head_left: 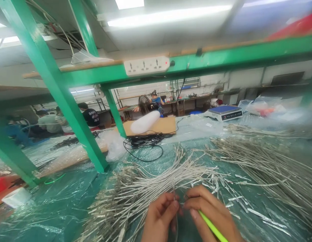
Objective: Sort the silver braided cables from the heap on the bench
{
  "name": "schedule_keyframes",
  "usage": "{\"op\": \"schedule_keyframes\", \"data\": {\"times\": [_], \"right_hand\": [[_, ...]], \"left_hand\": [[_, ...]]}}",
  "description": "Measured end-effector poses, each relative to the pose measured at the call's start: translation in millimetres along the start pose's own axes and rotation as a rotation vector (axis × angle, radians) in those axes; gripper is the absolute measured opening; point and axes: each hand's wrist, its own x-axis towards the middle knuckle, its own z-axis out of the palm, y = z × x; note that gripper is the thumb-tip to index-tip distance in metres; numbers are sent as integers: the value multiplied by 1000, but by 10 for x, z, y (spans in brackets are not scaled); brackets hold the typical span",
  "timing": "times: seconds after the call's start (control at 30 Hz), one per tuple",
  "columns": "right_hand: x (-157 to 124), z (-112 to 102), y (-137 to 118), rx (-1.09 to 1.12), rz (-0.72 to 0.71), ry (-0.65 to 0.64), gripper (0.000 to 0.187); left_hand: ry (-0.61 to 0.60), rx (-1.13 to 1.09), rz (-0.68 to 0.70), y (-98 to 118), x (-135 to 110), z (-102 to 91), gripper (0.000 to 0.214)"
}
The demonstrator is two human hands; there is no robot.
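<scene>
Green bench [57, 208]: pinched wire [174, 191] upright.

1. Two hands [188, 215] meet at the near edge of one counter [70, 208] covered in clear plastic.
2. One yellow-green tool [212, 228] sits in the right hand.
3. Two large heaps of silver wires [156, 181] spread across the counter, far too many strands to count.
4. One coil of black cable [144, 141].
5. One blue-topped scale [223, 112].
6. One white power strip [147, 65] on the green frame [70, 111].
7. At least four people [90, 116] at benches behind.

Green steel frame [70, 111] under fluorescent ceiling lights [168, 15].
</scene>
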Motion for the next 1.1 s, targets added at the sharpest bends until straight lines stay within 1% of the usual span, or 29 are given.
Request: {"op": "schedule_keyframes", "data": {"times": [0.13, 0.23, 0.3, 0.37, 0.47, 0.53, 0.73, 0.9, 1.0, 1.07, 1.1], "right_hand": [[11, 3, 9, 17, -11, -104, 20], [20, 4, 12, 3, 6, -101, 20], [20, -1, 24, -20, 16, -66, 21], [19, -19, 46, -55, 22, 7, 21], [24, -53, 85, -100, 29, 124, 22], [28, -62, 99, -110, 23, 151, 22], [-1, 12, 63, -73, 39, 93, 22], [0, 70, 13, -5, 84, 106, 18], [15, 66, 7, 28, 74, 106, 18], [17, 49, 14, 43, 67, 71, 19], [16, 37, 17, 55, 57, 33, 21]], "left_hand": [[-20, 16, 6, 12, -23, 32, 30], [-26, 58, 13, -17, -38, 58, 31], [-51, 71, -2, -27, -51, 74, 32], [-72, 83, -25, -29, -55, 79, 34], [-28, 96, -11, -27, -34, 56, 41], [20, 75, 14, -29, -5, 27, 44], [54, -36, 1, -82, 52, -36, 46], [79, -120, 15, -123, 53, -42, 38], [86, -125, 34, -134, 51, -48, 39], [91, -121, 40, -127, 47, -52, 40], [91, -118, 42, -117, 43, -52, 39]]}}
